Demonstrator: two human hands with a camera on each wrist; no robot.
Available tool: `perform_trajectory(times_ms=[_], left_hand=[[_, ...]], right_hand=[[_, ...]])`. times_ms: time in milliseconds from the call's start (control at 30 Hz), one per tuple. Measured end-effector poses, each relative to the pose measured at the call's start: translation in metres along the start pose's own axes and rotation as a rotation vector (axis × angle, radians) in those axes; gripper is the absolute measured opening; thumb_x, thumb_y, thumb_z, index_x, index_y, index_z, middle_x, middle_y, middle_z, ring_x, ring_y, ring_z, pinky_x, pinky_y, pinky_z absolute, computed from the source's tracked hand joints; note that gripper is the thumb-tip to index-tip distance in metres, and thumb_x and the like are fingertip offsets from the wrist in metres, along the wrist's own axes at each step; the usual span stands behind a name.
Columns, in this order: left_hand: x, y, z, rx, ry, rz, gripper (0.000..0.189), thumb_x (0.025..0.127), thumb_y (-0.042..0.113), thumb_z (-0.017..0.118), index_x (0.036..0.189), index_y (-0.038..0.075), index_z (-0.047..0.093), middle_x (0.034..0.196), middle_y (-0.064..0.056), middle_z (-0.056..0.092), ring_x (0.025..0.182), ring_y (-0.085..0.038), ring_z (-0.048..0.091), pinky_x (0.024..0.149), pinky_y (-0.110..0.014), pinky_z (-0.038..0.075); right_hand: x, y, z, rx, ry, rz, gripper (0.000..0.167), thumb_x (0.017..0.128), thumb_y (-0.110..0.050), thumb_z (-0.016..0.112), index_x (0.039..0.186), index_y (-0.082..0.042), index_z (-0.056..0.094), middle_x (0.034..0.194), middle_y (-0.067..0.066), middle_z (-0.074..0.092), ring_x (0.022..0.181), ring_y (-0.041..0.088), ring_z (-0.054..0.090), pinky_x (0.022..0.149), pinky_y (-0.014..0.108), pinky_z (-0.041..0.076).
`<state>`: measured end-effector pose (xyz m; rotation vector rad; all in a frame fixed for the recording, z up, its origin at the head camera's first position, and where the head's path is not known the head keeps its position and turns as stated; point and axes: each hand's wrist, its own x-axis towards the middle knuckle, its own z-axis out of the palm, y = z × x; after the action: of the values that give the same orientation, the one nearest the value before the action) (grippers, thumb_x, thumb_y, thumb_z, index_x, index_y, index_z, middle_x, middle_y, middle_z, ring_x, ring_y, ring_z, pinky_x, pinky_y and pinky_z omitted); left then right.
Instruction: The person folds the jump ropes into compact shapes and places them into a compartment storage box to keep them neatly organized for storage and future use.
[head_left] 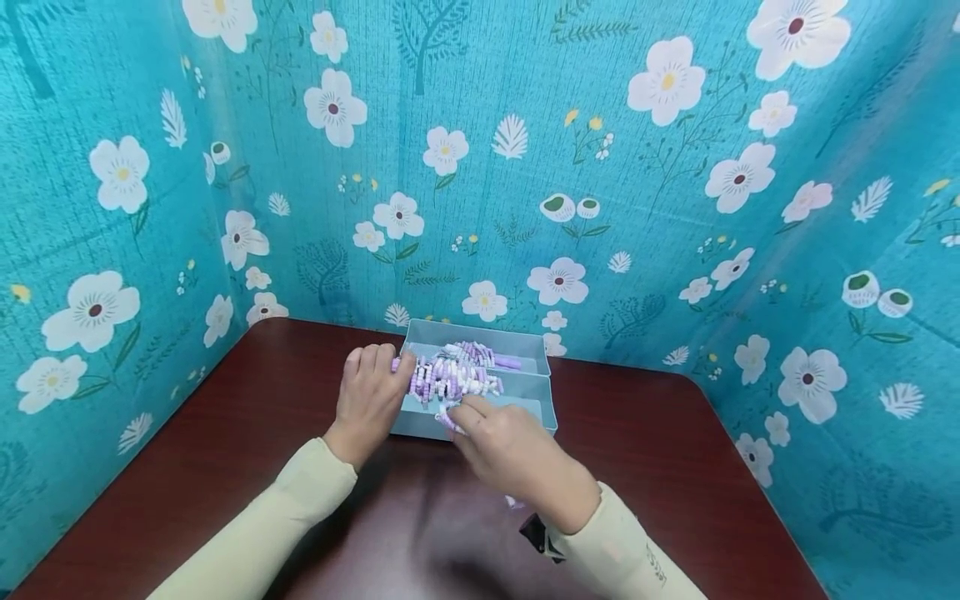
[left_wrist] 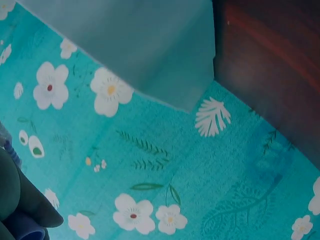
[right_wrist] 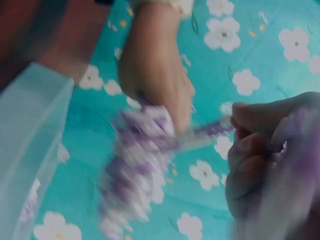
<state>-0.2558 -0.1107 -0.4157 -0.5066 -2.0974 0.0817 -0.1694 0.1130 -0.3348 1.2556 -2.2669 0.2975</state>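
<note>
My left hand grips one end of a bundle of purple and white bands, holding it above a light blue two-compartment box. In the left wrist view, the end of a purple tube pokes out between the fingers. My right hand pinches a purple and white strip that stretches across to the blurred bundle in the right wrist view. A short purple and white end shows below the right hand in the head view. Part of the bundle's gripped end is hidden by the left fingers.
A second purple and white bundle with a purple rod lies in the box's back compartment. The box stands on a dark red-brown table, close to its far edge. Blue flowered cloth hangs behind and at both sides.
</note>
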Motion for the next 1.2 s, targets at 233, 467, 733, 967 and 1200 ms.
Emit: perform_trajectory(times_ms=[233,467,733,967,1200], left_hand=[[-0.007,0.007,0.001,-0.067,0.012,0.086,0.028,0.081,0.004,0.069,0.105,0.008,0.054,0.092,-0.019,0.051,0.088,-0.036,0.051,0.077,-0.048,0.039],[-0.006,0.015,-0.003,-0.123,0.078,0.187,0.024,0.083,0.004,0.067,0.103,0.011,0.056,0.092,-0.016,0.052,0.091,-0.033,0.053,0.079,-0.047,0.039],[-0.003,0.023,-0.009,-0.136,0.172,0.293,0.012,0.092,0.007,0.050,0.102,0.013,0.054,0.092,-0.014,0.053,0.089,-0.031,0.054,0.078,-0.045,0.039],[-0.001,0.028,-0.016,-0.162,0.222,0.340,0.014,0.090,0.005,0.050,0.101,0.013,0.055,0.092,-0.012,0.053,0.085,-0.029,0.053,0.077,-0.044,0.039],[0.002,0.028,-0.021,-0.166,0.272,0.391,0.013,0.087,0.006,0.055,0.099,0.012,0.055,0.092,-0.012,0.055,0.085,-0.029,0.054,0.076,-0.044,0.039]], right_hand=[[0.000,0.019,-0.017,-0.074,0.089,-0.041,0.023,0.082,-0.017,0.079,0.098,-0.005,0.067,0.083,0.002,0.061,0.057,0.008,0.059,0.058,0.019,0.051],[0.000,0.029,-0.022,-0.047,0.216,-0.023,0.039,0.084,-0.015,0.077,0.118,-0.001,0.065,0.090,0.005,0.067,0.063,0.012,0.064,0.060,0.023,0.053],[-0.002,0.039,-0.021,-0.152,0.212,-0.003,0.025,0.084,-0.024,0.077,0.104,-0.010,0.074,0.079,0.000,0.052,0.051,0.007,0.044,0.046,0.019,0.040],[-0.006,0.051,-0.015,-0.181,0.161,0.055,0.021,0.085,-0.029,0.074,0.094,-0.011,0.069,0.079,-0.001,0.051,0.056,0.011,0.048,0.054,0.024,0.046],[-0.007,0.063,-0.008,-0.074,0.114,0.043,0.016,0.087,-0.024,0.073,0.099,-0.013,0.072,0.084,-0.003,0.056,0.067,0.010,0.052,0.061,0.025,0.047]])
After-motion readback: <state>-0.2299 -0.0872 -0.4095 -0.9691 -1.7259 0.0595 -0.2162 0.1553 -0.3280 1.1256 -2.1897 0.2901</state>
